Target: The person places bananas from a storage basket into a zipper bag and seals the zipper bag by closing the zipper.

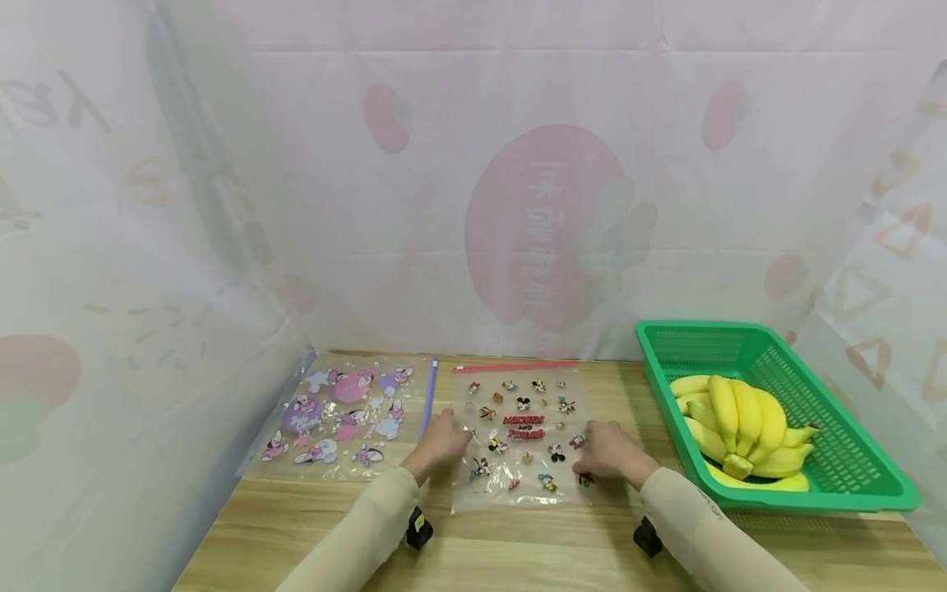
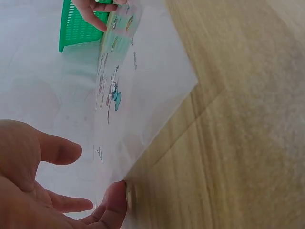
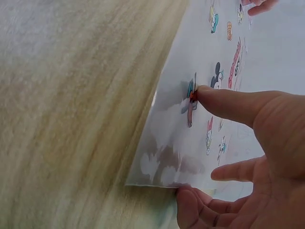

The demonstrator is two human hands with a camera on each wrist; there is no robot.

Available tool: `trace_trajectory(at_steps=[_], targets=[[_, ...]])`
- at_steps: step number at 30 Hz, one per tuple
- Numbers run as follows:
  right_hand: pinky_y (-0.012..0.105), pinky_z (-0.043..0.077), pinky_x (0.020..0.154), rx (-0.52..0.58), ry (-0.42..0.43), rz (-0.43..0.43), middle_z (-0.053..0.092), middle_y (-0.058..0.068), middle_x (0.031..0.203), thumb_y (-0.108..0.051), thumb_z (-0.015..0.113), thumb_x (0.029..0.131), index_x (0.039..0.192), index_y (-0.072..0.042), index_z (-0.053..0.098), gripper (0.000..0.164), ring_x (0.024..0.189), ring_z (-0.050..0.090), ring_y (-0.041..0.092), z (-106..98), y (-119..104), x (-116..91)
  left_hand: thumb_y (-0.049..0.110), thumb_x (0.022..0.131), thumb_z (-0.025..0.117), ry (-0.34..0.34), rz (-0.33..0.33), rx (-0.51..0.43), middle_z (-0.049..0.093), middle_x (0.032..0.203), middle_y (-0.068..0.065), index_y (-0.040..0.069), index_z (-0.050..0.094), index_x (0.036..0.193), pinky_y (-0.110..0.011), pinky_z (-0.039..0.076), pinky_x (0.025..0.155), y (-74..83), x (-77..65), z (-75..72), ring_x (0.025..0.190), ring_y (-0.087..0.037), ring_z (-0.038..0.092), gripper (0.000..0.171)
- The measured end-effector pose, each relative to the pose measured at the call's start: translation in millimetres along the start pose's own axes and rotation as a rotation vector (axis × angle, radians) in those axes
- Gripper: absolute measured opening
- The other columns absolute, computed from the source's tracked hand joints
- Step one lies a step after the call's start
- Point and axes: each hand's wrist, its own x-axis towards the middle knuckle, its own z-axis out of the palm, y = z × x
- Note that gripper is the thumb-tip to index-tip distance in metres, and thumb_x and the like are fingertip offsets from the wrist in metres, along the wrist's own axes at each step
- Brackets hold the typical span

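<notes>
A clear zip bag (image 1: 527, 477) printed with small cartoon figures and red lettering lies flat on the wooden table, its red zip strip (image 1: 514, 367) at the far edge. At its left edge is my left hand (image 1: 445, 442), thumb raised and apart from the fingers, with fingertips (image 2: 116, 200) right at the bag's border. On the opposite side my right hand (image 1: 612, 450) touches the bag; its thumb (image 3: 224, 100) rests on the printed surface while the other fingers lie along the edge. Both hands have their fingers spread and loosely bent.
To the left lies another clear zip bag (image 1: 325, 457) with pink and purple prints and a purple zip strip (image 1: 430, 395). A green basket (image 1: 851, 500) on the right holds several yellow bananas (image 1: 749, 419). Behind the table hangs a pale printed sheet (image 1: 414, 205).
</notes>
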Motion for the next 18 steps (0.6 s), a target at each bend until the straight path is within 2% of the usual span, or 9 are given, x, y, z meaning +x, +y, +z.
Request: trace_trajectory(at_steps=[3,6,9,10,12,15,18], targets=[[0.042,0.049,0.067,-0.001,-0.002,0.007,0.052,0.016,0.091,-0.034,0.083,0.067,0.108,0.005,0.055,0.063,0.079,0.049,0.027,-1,-2,-2,0.014,0.089,0.059,0.012,0.004,-0.035,0.038,0.135,-0.035,-0.014,0.029,0.138,-0.056,0.033,0.1,-0.7,0.0,-0.5,0.123,-0.049,0.038,0.064],[0.039,0.048,0.062,0.016,-0.006,0.026,0.05,0.014,0.087,-0.033,0.083,0.066,0.099,0.002,0.056,0.056,0.075,0.048,0.025,0,-2,-2,0.009,0.085,0.059,0.039,-0.005,-0.092,0.043,0.127,-0.036,-0.018,0.032,0.132,-0.053,0.037,0.098,-2.4,0.8,-0.4,0.117,-0.047,0.044,0.06],[0.036,0.046,0.06,0.027,-0.011,0.035,0.048,0.013,0.085,-0.034,0.084,0.064,0.095,0.0,0.055,0.054,0.073,0.047,0.024,2,-1,-2,0.005,0.084,0.057,0.047,-0.045,-0.188,0.051,0.107,-0.028,-0.019,0.037,0.123,-0.043,0.049,0.081,-5.4,3.5,-0.8,0.092,-0.036,0.054,0.051],[0.036,0.046,0.059,0.028,-0.012,0.034,0.047,0.012,0.085,-0.034,0.085,0.063,0.094,-0.001,0.055,0.055,0.072,0.047,0.024,2,-1,-2,0.005,0.084,0.057,0.044,-0.067,-0.227,0.053,0.098,-0.024,-0.018,0.041,0.119,-0.038,0.05,0.071,-6.4,4.9,-1.1,0.081,-0.029,0.054,0.045],[0.036,0.046,0.059,0.028,-0.015,0.029,0.047,0.013,0.086,-0.034,0.085,0.062,0.096,-0.001,0.054,0.056,0.072,0.047,0.024,3,-1,-3,0.005,0.086,0.055,0.03,-0.119,-0.302,0.051,0.083,-0.014,-0.014,0.045,0.11,-0.028,0.044,0.055,-8.3,8.3,-2.5,0.063,-0.019,0.049,0.032],[0.038,0.046,0.061,0.028,-0.028,0.029,0.047,0.013,0.089,-0.033,0.086,0.062,0.098,-0.002,0.056,0.057,0.073,0.048,0.024,3,-1,-4,0.005,0.088,0.052,0.023,-0.176,-0.404,0.049,0.072,-0.007,-0.008,0.048,0.098,-0.022,0.041,0.048,-10.4,13.8,-5.4,0.054,-0.012,0.044,0.017],[0.039,0.046,0.065,0.025,-0.04,0.025,0.047,0.013,0.092,-0.033,0.086,0.061,0.103,-0.002,0.058,0.059,0.076,0.047,0.024,3,-1,-6,0.001,0.087,0.05,0.028,-0.206,-0.498,0.048,0.07,-0.004,-0.001,0.047,0.087,-0.019,0.044,0.05,-12.0,18.9,-7.4,0.054,-0.009,0.046,0.004]])
